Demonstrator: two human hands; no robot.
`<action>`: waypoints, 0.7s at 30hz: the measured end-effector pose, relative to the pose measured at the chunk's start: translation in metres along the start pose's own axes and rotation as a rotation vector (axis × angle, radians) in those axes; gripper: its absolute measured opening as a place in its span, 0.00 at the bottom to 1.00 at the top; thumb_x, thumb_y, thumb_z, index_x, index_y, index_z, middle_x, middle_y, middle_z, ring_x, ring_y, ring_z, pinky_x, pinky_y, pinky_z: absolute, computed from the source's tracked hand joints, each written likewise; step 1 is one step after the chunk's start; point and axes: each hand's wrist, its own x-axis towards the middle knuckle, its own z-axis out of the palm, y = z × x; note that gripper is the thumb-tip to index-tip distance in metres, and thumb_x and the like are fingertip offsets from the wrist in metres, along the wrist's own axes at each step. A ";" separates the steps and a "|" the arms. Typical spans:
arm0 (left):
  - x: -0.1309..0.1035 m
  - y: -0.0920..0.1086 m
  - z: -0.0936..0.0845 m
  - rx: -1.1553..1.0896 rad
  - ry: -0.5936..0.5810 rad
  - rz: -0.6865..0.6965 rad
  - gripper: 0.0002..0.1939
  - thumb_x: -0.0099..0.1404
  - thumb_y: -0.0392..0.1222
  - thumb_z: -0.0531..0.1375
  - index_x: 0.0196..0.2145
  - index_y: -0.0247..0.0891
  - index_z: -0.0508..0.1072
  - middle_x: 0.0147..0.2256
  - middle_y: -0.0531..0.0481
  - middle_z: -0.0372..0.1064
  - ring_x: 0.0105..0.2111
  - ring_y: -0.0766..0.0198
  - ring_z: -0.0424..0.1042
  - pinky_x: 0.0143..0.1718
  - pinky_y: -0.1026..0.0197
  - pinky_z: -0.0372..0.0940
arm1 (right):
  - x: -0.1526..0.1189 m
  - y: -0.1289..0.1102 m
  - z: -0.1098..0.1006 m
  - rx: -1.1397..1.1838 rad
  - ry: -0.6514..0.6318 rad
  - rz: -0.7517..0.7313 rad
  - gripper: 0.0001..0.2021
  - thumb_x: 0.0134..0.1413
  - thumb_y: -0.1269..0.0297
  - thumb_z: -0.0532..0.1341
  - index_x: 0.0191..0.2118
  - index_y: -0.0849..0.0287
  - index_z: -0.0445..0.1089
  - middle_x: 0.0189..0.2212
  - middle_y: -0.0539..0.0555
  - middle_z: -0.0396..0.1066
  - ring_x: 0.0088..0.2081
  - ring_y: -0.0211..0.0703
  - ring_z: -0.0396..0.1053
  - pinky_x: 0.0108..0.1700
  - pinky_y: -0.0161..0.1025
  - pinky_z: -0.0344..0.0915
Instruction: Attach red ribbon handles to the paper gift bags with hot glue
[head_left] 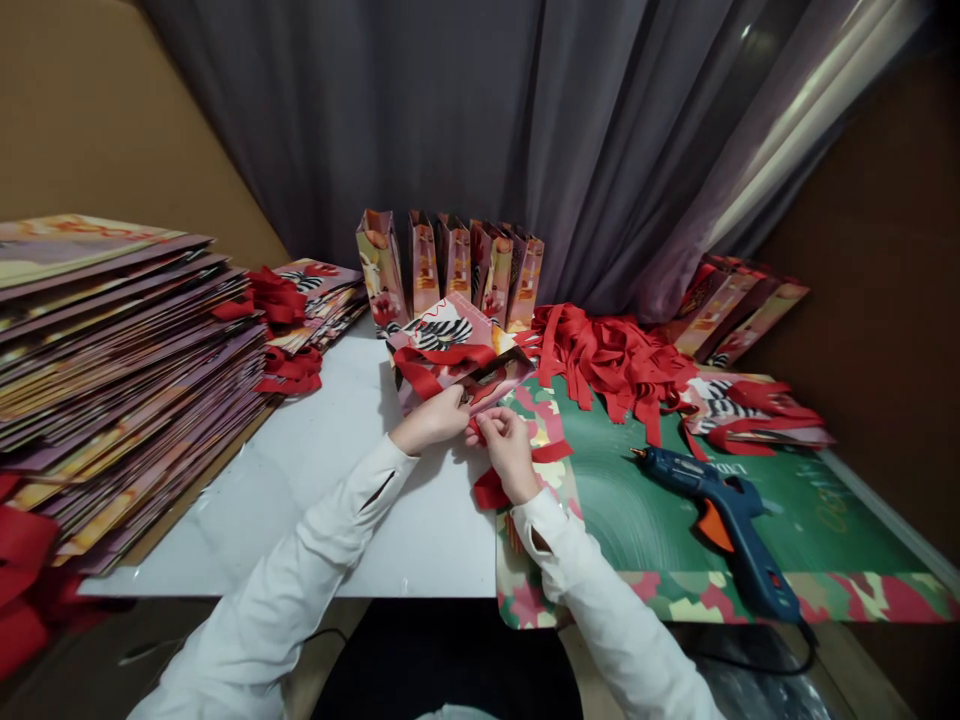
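Observation:
A printed paper gift bag (480,325) with zebra stripes lies tilted in front of me, its opening facing my hands. My left hand (433,420) is closed on the bag's near edge. A red ribbon (427,372) crosses the bag's side. Just right of it, my right hand (508,448) pinches a red ribbon end (474,428) at the bag's rim. Under and beside my right wrist, more red ribbon (491,492) trails over the table. The exact spot where the ribbon meets the bag is partly hidden by my fingers.
A blue glue gun (701,482) lies on the green mat (630,520) at right. Behind it are a heap of red ribbons (600,355) and a bag with red handles (750,405). Several bags (454,265) stand at the back. A tall stack of flat bags (135,370) fills the left.

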 end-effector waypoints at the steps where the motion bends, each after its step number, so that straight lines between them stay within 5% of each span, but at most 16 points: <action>1: 0.000 0.000 0.001 -0.005 0.005 0.002 0.01 0.57 0.33 0.57 0.29 0.36 0.68 0.21 0.53 0.65 0.23 0.64 0.66 0.22 0.66 0.55 | 0.000 0.000 0.000 0.006 0.001 -0.011 0.17 0.40 0.53 0.68 0.27 0.56 0.62 0.19 0.47 0.72 0.21 0.35 0.70 0.27 0.34 0.68; 9: 0.002 -0.006 0.006 -0.056 -0.013 0.025 0.05 0.54 0.32 0.57 0.32 0.35 0.70 0.23 0.51 0.68 0.25 0.61 0.69 0.26 0.64 0.60 | 0.000 0.000 -0.003 0.012 -0.013 -0.046 0.17 0.33 0.59 0.70 0.27 0.56 0.63 0.20 0.46 0.71 0.24 0.37 0.72 0.32 0.36 0.69; 21: -0.001 -0.002 0.005 -0.136 -0.020 0.053 0.07 0.51 0.34 0.61 0.31 0.35 0.71 0.26 0.48 0.73 0.35 0.55 0.74 0.34 0.64 0.66 | -0.001 0.005 -0.003 0.024 0.038 -0.059 0.19 0.35 0.56 0.70 0.29 0.55 0.60 0.19 0.45 0.71 0.25 0.41 0.75 0.31 0.37 0.71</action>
